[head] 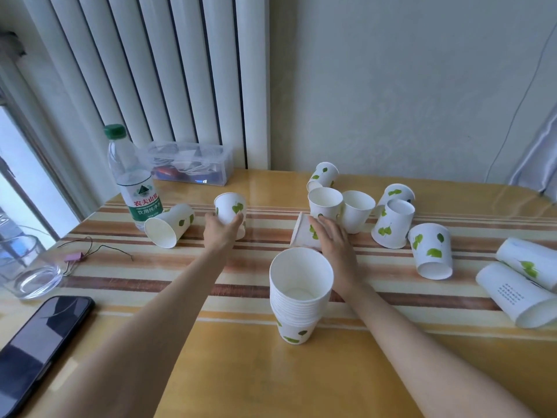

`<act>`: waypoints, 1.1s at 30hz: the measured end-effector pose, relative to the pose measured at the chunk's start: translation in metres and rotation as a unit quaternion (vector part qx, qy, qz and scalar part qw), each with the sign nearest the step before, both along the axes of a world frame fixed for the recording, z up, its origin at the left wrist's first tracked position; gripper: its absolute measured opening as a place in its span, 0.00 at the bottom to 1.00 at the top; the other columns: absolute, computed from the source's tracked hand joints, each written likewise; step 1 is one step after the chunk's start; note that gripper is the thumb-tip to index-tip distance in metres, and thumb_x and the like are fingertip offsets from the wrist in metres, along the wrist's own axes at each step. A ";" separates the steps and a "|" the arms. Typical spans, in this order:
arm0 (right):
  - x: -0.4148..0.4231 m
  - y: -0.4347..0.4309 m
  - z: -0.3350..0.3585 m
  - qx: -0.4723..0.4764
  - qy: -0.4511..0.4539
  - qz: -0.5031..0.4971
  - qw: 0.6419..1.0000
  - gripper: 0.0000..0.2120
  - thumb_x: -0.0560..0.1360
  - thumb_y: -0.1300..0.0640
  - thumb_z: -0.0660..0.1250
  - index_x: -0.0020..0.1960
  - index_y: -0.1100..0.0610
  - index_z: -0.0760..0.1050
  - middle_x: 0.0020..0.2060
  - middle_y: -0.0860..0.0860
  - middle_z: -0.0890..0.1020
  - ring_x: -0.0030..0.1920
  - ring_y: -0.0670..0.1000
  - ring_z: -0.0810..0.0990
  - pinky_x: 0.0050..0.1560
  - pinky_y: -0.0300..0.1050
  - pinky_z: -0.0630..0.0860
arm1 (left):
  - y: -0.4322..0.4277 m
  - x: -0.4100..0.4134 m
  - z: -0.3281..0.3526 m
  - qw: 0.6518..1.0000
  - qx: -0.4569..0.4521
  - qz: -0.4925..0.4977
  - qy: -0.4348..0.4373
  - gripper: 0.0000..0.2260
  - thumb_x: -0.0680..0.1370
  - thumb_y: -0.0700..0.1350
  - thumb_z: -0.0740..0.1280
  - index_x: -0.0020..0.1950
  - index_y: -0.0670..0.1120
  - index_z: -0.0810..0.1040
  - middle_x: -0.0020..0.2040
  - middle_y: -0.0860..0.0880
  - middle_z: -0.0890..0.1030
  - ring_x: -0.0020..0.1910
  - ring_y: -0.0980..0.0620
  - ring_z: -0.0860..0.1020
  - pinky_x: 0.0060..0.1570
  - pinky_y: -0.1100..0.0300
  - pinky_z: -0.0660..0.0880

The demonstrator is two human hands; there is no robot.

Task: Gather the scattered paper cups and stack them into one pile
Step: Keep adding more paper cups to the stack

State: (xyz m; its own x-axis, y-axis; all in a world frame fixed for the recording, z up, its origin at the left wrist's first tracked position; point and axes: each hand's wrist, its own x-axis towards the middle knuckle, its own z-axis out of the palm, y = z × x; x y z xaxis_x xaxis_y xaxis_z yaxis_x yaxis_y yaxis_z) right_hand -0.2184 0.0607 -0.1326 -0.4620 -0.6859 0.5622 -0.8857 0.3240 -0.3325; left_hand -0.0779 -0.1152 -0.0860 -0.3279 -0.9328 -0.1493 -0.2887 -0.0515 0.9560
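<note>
Left hand (221, 232) wraps an upright cup (230, 211) from the near side, thumb on one flank, fingers on the other; cup base sits on the surface (241, 372), left of centre. Right hand (333, 244) lies fingers-down over a tipped cup (303, 233), mouth facing left; contact is clear but I can't tell whether the grip is closed.

Stack (300, 294) of nested cups stands upright just nearer than the right hand, mid-surface, mouth up, touching the right wrist in view.

Beyond the right hand: two upright cups (325, 202) (357, 211) side by side, touching. Behind them a tipped cup (322, 176) near the far edge. Right of those, an inverted-looking cup (391, 226) leaning against another one (396, 194) behind it. Further right a cup on its side (431, 250), mouth toward the near edge. At the right edge two more cups on their sides (512, 294) (530, 262), close together, one with printed text.

Left of the left hand: a cup lying down (168, 224), mouth toward the camera, resting against a water bottle (134, 179) with a green cap. Clear plastic box (190, 162) at the far edge behind it. Thin wire with a pink tag (77, 256) toward the left edge. Glass jar (27, 267) at the left edge, phone (36, 345) screen-up at the near-left corner.
</note>
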 end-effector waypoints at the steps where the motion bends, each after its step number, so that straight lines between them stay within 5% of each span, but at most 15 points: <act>1: 0.002 0.003 0.003 -0.029 -0.031 0.001 0.999 0.31 0.69 0.56 0.73 0.69 0.56 0.65 0.62 0.59 0.75 0.61 0.61 0.75 0.58 0.56 0.75 | 0.004 0.004 0.001 0.999 0.008 -0.010 0.034 0.28 0.75 0.47 0.70 0.71 0.41 0.62 0.63 0.39 0.75 0.56 0.42 0.77 0.55 0.52 0.74; 5: 0.019 0.023 0.020 -0.153 -0.167 -0.021 0.974 0.34 0.71 0.55 0.72 0.72 0.57 0.59 0.64 0.58 0.73 0.62 0.57 0.73 0.55 0.49 0.74 | 0.032 0.030 0.021 0.986 -0.042 -0.070 0.147 0.36 0.75 0.39 0.71 0.76 0.46 0.53 0.61 0.45 0.72 0.61 0.45 0.76 0.56 0.56 0.72; 8: 0.029 0.042 0.035 -0.192 -0.228 -0.019 0.954 0.38 0.72 0.54 0.70 0.74 0.51 0.52 0.71 0.54 0.66 0.68 0.52 0.66 0.60 0.45 0.68 | 0.056 0.051 0.049 0.959 -0.142 -0.141 0.203 0.47 0.74 0.35 0.71 0.78 0.54 0.40 0.65 0.46 0.71 0.52 0.57 0.82 0.52 0.63 0.80; 13: 0.041 0.068 0.073 -0.220 -0.326 0.028 0.919 0.32 0.74 0.55 0.68 0.72 0.44 0.56 0.66 0.46 0.67 0.63 0.45 0.67 0.60 0.41 0.66 | 0.101 0.069 0.089 0.910 -0.230 -0.254 0.234 0.37 0.74 0.37 0.72 0.71 0.57 0.52 0.58 0.49 0.74 0.49 0.59 0.84 0.50 0.62 0.81; 17: 0.050 0.087 0.089 -0.252 -0.365 0.055 0.895 0.29 0.74 0.54 0.68 0.70 0.44 0.60 0.64 0.44 0.68 0.64 0.46 0.69 0.60 0.44 0.70 | 0.131 0.079 0.096 0.900 -0.245 -0.296 0.206 0.34 0.67 0.52 0.73 0.64 0.67 0.56 0.66 0.43 0.71 0.56 0.52 0.81 0.55 0.52 0.81; 22: 0.060 0.105 0.094 -0.277 -0.374 0.059 0.883 0.26 0.71 0.49 0.71 0.57 0.26 0.61 0.67 0.49 0.70 0.66 0.54 0.72 0.64 0.57 0.72 | 0.155 0.086 0.080 0.890 -0.264 -0.325 0.181 0.36 0.69 0.52 0.73 0.68 0.67 0.54 0.69 0.51 0.69 0.66 0.51 0.75 0.65 0.51 0.74; 25: 0.064 0.112 0.096 -0.294 -0.373 0.061 0.878 0.26 0.72 0.52 0.70 0.60 0.29 0.62 0.65 0.47 0.70 0.66 0.52 0.72 0.63 0.54 0.73 | 0.161 0.090 0.065 0.890 -0.276 -0.333 0.143 0.36 0.72 0.49 0.71 0.70 0.65 0.51 0.68 0.65 0.64 0.68 0.54 0.69 0.71 0.49 0.68; 28: 0.068 0.118 0.095 -0.306 -0.365 0.066 0.877 0.25 0.73 0.54 0.69 0.60 0.32 0.62 0.65 0.47 0.70 0.62 0.51 0.75 0.57 0.48 0.76 | 0.167 0.092 0.054 0.903 -0.275 -0.314 0.101 0.32 0.71 0.58 0.68 0.67 0.71 0.52 0.71 0.55 0.65 0.72 0.53 0.65 0.73 0.49 0.63; 31: 0.071 0.121 0.096 -0.314 -0.366 0.062 0.874 0.25 0.73 0.54 0.70 0.62 0.35 0.63 0.65 0.51 0.71 0.57 0.52 0.79 0.50 0.43 0.76 | 0.173 0.092 0.045 0.907 -0.290 -0.301 0.052 0.36 0.71 0.61 0.68 0.74 0.60 0.54 0.71 0.54 0.62 0.72 0.59 0.60 0.69 0.62 0.58; 33: 0.073 0.122 0.101 -0.327 -0.367 0.069 0.868 0.25 0.72 0.53 0.70 0.62 0.36 0.63 0.64 0.53 0.72 0.57 0.53 0.79 0.49 0.42 0.76 | 0.174 0.091 0.040 0.907 -0.291 -0.302 0.037 0.33 0.77 0.55 0.66 0.77 0.52 0.54 0.74 0.51 0.60 0.71 0.61 0.59 0.70 0.65 0.57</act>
